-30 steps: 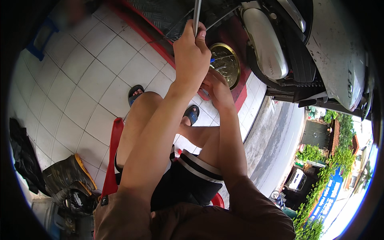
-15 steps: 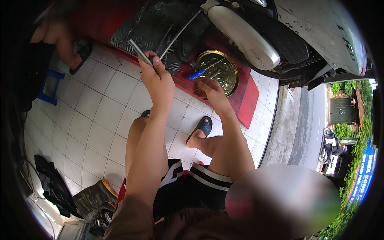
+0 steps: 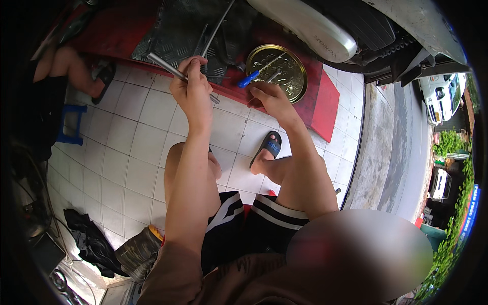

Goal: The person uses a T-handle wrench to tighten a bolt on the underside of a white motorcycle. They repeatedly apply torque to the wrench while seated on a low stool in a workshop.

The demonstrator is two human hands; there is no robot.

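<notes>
My left hand [image 3: 193, 94] is closed round a silver metal rod [image 3: 162, 63], which slants down to the right across the palm. Beside it, my right hand [image 3: 269, 101] has curled fingers near the front edge of the red platform [image 3: 325, 117]; whatever they hold is too small or hidden to make out. Just beyond those fingers is a round gold-rimmed tray [image 3: 297, 84] holding small metal pieces. A blue-handled screwdriver [image 3: 249, 79] lies across its rim. Dark tools [image 3: 220, 43] and a long silver bar [image 3: 218, 23] rest on the platform's dark tread plate [image 3: 157, 35].
A scooter [image 3: 315, 30] stands on the platform. At the left sit another person's leg [image 3: 79, 71] and a blue plastic stool [image 3: 73, 127]. Lower left are black cloth [image 3: 86, 236] and a camouflage boot [image 3: 132, 254]. A street [image 3: 386, 147] with parked white cars [image 3: 442, 94] lies to the right.
The rod has swung from upright to slanting, and my left hand has moved left and lower. My right hand has stayed by the tray. The view has shifted, showing the other person.
</notes>
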